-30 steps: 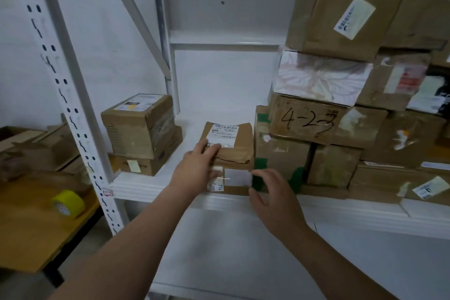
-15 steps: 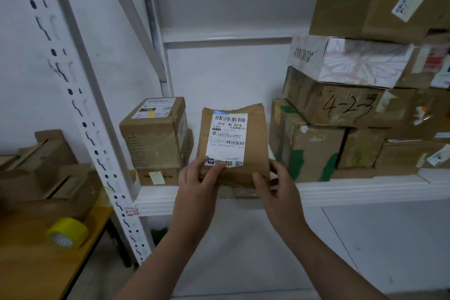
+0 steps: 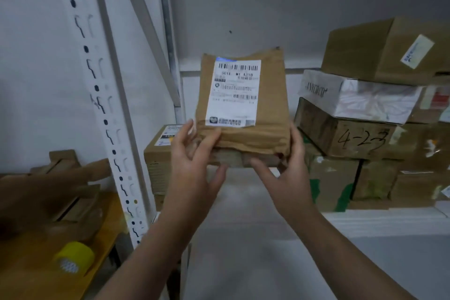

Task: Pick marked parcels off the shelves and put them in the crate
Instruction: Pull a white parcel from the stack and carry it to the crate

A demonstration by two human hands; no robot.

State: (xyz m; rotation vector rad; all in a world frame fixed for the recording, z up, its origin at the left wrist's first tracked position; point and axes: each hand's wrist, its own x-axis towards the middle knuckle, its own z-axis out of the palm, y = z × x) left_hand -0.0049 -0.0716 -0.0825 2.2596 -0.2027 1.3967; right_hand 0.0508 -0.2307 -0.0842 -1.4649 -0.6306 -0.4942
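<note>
Both bare forearms reach up and forward, the left hand (image 3: 192, 163) and right hand (image 3: 289, 170) gripping a parcel (image 3: 270, 109) by its lower corners, fingers curled round its edges.

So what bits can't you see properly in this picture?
- The crate: not in the head view at all.
- Small print on the white label of the brown parcel: too small and blurred to read.
- The parcel's underside: hidden by the left hand and right hand holding it.
- The small box behind the left hand: partly covered by that hand.
- The box stack on the right: cut off by the frame edge.
</note>
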